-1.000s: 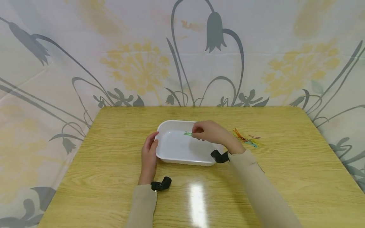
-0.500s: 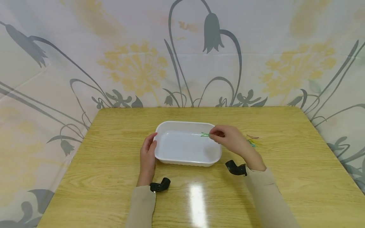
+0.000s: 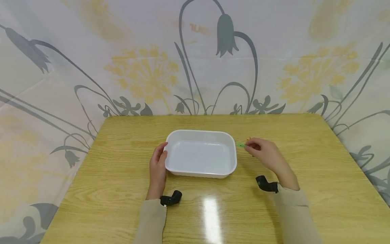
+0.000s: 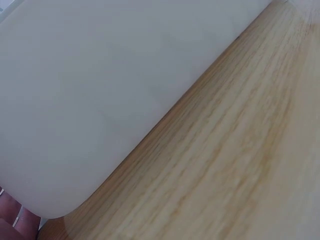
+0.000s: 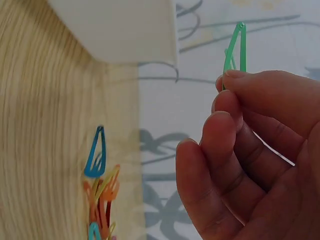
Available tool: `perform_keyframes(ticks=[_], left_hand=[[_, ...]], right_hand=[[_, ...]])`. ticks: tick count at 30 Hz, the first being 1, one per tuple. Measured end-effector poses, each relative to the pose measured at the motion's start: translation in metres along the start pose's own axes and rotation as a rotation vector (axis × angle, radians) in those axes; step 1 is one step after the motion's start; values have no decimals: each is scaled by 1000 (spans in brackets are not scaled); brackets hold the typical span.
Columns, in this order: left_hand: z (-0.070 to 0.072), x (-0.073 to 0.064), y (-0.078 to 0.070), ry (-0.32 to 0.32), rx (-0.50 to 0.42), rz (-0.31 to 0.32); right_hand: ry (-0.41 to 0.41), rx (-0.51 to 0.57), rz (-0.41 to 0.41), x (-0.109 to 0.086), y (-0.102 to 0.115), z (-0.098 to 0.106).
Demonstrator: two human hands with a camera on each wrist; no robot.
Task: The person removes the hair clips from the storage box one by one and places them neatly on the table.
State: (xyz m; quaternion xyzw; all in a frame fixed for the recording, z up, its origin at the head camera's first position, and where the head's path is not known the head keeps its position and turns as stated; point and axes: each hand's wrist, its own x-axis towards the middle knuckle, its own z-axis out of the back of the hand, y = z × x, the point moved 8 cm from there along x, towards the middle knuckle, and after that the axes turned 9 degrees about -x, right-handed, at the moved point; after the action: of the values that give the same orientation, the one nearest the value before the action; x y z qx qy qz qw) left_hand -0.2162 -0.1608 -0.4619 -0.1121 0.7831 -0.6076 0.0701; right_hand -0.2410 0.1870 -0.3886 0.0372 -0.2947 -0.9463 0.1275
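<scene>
My left hand (image 3: 158, 166) grips the left end of a white plastic tray (image 3: 170, 164), fingers and thumb at its rim. In the left wrist view the tray's outer wall (image 4: 110, 90) fills much of the picture, with only some fingertips (image 4: 25, 222) showing. To the right of the tray, my right hand (image 3: 269, 156) pinches a green snap hair clip (image 5: 242, 47) between thumb and index finger, its narrow end pointing away. Below that hand in the right wrist view lie a blue hair clip (image 5: 95, 157) and a pile of orange, yellow and teal clips (image 5: 104, 205).
The wooden table (image 3: 122, 142) carries the tray near its middle. A flower-patterned cloth (image 3: 146, 74) hangs behind its far edge. From the head, the right hand covers most of the clip pile.
My right hand has moved right, from over the tray to beyond its right end, still pinching the green hair clip. It now covers the pile. The left hand keeps its hold.
</scene>
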Motion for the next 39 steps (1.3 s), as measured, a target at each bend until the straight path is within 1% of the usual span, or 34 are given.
perform_keyframes(ticks=[9,12,17,21,26,29,34,36,39], left_hand=[[-2,1,2,6,-7,-9],[-3,1,1,11,-10,-13],[-4,1,1,12,-9,-15],[-5,2,1,15,-6,-19],[-5,0,3,10,-8,-7],[-6,-1,3,8,-7,-2],[-6,-1,0,8,0,-28],[-5,-1,-2,1,10,-37],[-3,-3,-3,-4,22,-28]], right_hand=[[-36,-95,-62,-8,-32,8],[-33,-117,-71,-10,-40,10],[-3,-146,-82,-11,-49,9],[22,-182,-90,-10,-57,3],[60,-231,-96,-11,-64,-4],[101,-249,-120,-12,-68,-5],[153,-269,-166,-13,-71,-5],[145,-273,-182,-13,-71,-4],[131,-273,-212,-15,-72,-5]])
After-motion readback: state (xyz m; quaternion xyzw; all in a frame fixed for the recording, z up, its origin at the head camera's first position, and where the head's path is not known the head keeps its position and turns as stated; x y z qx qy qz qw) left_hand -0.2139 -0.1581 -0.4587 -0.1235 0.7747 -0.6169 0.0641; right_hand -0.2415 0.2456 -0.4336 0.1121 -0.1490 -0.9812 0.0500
